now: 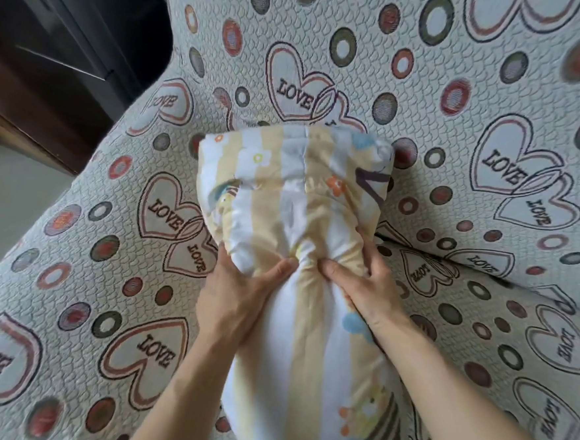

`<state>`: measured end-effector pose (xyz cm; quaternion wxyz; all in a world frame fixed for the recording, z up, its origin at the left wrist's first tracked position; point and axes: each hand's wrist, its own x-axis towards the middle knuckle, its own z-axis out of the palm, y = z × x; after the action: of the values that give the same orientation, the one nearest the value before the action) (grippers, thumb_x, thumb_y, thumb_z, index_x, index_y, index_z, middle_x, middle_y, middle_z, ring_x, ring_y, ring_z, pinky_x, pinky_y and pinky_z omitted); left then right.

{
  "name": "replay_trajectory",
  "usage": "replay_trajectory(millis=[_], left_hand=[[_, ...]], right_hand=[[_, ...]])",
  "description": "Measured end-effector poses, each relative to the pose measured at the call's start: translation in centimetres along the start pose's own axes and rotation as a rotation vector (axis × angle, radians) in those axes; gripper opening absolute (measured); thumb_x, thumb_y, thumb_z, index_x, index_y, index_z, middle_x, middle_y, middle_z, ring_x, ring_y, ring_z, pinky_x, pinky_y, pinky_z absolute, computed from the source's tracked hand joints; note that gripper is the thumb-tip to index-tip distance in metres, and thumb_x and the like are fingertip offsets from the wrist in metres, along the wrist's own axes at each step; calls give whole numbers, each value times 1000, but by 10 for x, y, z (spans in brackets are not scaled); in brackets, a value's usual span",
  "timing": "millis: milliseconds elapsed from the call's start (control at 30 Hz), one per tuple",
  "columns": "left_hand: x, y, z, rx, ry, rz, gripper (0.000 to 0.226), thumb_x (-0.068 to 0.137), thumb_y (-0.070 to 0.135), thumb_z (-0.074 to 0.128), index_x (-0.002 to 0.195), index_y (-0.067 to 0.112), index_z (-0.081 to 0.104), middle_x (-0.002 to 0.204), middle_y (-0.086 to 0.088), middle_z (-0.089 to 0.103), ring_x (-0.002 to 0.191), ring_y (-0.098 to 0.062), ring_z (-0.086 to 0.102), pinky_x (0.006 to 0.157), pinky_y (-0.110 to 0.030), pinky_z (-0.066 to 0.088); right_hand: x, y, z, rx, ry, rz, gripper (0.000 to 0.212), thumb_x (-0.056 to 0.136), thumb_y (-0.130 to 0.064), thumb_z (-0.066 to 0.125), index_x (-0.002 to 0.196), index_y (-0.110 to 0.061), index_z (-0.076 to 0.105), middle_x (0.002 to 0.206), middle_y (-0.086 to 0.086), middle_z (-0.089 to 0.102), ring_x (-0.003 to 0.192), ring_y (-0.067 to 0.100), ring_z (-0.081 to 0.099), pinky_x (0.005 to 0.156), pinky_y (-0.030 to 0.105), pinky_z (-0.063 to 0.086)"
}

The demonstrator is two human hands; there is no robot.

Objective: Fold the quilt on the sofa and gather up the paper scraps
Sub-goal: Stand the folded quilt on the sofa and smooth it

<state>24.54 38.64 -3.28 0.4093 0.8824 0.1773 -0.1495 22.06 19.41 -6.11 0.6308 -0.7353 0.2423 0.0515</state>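
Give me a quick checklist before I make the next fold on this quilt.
1. Left hand grips the quilt: ok.
2. Right hand grips it too: ok.
3. Quilt lies on the sofa, not on the floor: ok.
4. Fabric flat at the grip: not ok, it is bunched and creased between the thumbs.
5. Far end folded over neatly: cannot tell, only its puffy top shows.
6. Paper scraps located: cannot tell, none in view.

Quilt: yellow-and-white striped, flower and cartoon print; long narrow strip, far end folded into bulky bundle, lying on sofa.
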Motion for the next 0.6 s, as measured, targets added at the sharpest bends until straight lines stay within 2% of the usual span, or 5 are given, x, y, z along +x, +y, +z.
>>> replay_trajectory(millis=[167,300,367,433,600], left_hand=[[-26,-5,32,485,-104,-4,123,52,95,50,148,26,15,134,-9,56,121,-33,56,94,-41,45],[-26,-46,39,166,-150,-39,103,60,91,40,146,35,31,138,-10,47,124,-29,51,105,-47,40],[-23,-65,32,4,-8,-94,106,57,88,44,146,29,35,136,-12,46,126,-30,47,108,-48,37],[-17,-77,30,-182,-62,-202,107,58,82,63,141,20,39,129,-10,54,121,-29,52,107,-47,40],[2,-71,25,-332,-272,-339,64,59,55,86,105,11,71,90,-6,77,77,-19,74,67,-30,59]], right_hand=[[-34,55,-20,-96,193,170,90,66,-35,85,143,-35,37,129,-3,61,102,7,63,81,20,49],[-51,87,-29,-330,309,380,107,58,-59,75,146,-30,20,136,10,54,107,30,62,89,38,49],[-50,89,-28,-317,292,434,98,54,-63,70,135,-22,35,121,10,62,99,30,64,84,39,51],[-48,87,-28,-247,298,452,81,52,-67,72,116,-25,47,97,5,68,79,27,68,74,42,56],[-43,78,-34,48,200,573,52,56,-53,85,90,-20,63,83,5,71,72,24,69,69,33,56]])
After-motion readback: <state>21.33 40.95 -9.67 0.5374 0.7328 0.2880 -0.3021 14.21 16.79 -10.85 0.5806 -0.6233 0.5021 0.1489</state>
